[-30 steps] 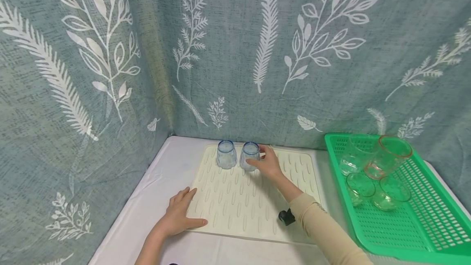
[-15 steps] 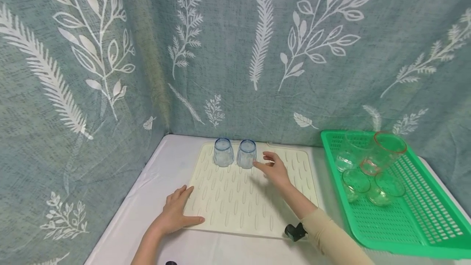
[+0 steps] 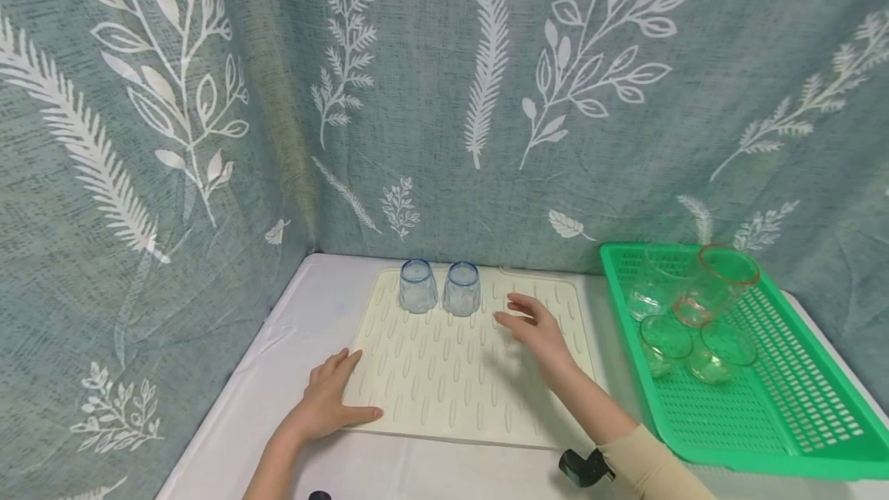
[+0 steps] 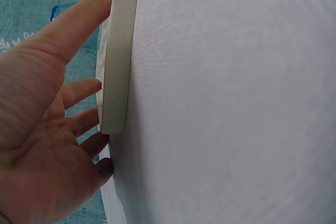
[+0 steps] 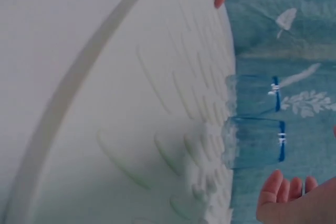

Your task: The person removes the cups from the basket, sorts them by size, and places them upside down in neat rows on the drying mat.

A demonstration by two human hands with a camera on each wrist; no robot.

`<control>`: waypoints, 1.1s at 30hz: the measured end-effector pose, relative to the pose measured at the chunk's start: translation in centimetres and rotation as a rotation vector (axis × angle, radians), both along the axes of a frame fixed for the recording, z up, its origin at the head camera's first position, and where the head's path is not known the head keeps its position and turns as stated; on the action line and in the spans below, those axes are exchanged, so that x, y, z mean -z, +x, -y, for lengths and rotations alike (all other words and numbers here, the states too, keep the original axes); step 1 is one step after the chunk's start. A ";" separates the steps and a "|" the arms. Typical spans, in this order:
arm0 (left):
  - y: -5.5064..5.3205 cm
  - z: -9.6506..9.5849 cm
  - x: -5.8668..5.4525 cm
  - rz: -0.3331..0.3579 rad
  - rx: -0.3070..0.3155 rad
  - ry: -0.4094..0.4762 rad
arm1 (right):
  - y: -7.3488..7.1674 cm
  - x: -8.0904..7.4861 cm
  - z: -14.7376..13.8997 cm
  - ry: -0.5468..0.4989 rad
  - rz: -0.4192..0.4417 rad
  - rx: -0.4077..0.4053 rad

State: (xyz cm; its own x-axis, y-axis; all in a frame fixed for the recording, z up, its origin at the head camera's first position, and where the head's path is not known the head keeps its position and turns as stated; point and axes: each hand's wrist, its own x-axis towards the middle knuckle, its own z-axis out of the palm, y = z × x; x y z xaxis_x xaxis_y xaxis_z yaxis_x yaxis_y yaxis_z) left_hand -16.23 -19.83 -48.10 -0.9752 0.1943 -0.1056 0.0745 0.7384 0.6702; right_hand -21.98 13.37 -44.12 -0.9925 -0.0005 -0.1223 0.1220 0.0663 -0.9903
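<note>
Two clear glasses with blue rims stand side by side, mouths up, at the back of a cream ribbed mat (image 3: 444, 376): a left glass (image 3: 418, 288) and a right glass (image 3: 461, 290). My right hand (image 3: 542, 330) hovers over the mat to the right of them, fingers loosely bent, holding nothing. In the right wrist view a gap shows between its fingers (image 5: 286, 187) and the nearer glass (image 5: 254, 142). My left hand (image 3: 326, 400) rests at the mat's front left corner, fingers spread, with the thumb (image 4: 79, 24) along the mat's edge (image 4: 119, 56).
A green plastic basket (image 3: 757, 438) stands to the right of the mat. In it are a red-rimmed glass (image 3: 722, 284), a tall clear glass (image 3: 649, 295) and two yellowish glasses, one a yellowish glass (image 3: 711, 365). A patterned curtain (image 3: 430, 99) hangs behind the white-covered table (image 3: 278, 361).
My right hand has let go of the right blue-rimmed glass and drawn back to the right, toward me. The glass stays on the mat. My left hand stays at the mat's corner.
</note>
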 end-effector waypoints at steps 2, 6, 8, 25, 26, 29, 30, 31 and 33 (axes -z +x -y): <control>0.0 -0.1 0.0 -0.003 0.002 -0.004 | 0.7 -0.4 -0.4 -0.018 -0.005 -0.009; 0.0 -0.2 -0.2 -0.004 0.012 -0.006 | 1.9 -1.4 -1.4 -0.031 -0.005 -0.012; 0.1 -0.2 -0.2 -0.002 0.012 -0.006 | 2.5 -1.9 -1.9 -0.036 -0.007 -0.012; 0.1 0.1 0.0 -0.003 0.000 0.003 | 5.8 -5.4 -8.5 -0.086 -0.080 0.045; 0.1 0.1 0.1 -0.004 0.000 0.004 | 5.9 -5.4 -9.0 -0.093 -0.088 0.053; 0.1 0.1 0.1 -0.006 0.002 0.006 | 6.4 -5.3 -10.2 -0.109 -0.107 0.083; 0.1 0.1 0.0 -0.006 0.003 0.007 | 6.5 -5.3 -10.6 -0.110 -0.111 0.091; 0.1 0.0 0.0 -0.008 0.003 0.008 | 6.6 -5.2 -11.0 -0.111 -0.116 0.095; 0.1 0.0 0.0 -0.011 0.003 0.010 | 6.9 -5.1 -11.7 -0.106 -0.135 0.104</control>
State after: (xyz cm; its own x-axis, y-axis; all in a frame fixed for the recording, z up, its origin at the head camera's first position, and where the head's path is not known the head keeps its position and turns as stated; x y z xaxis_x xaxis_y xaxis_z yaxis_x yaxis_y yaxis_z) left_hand -16.13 -19.82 -48.12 -0.9757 0.1982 -0.0932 0.0838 0.7312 0.6770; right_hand -15.08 25.11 -39.00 -0.9953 0.0970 0.0073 -0.0117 -0.0454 -0.9989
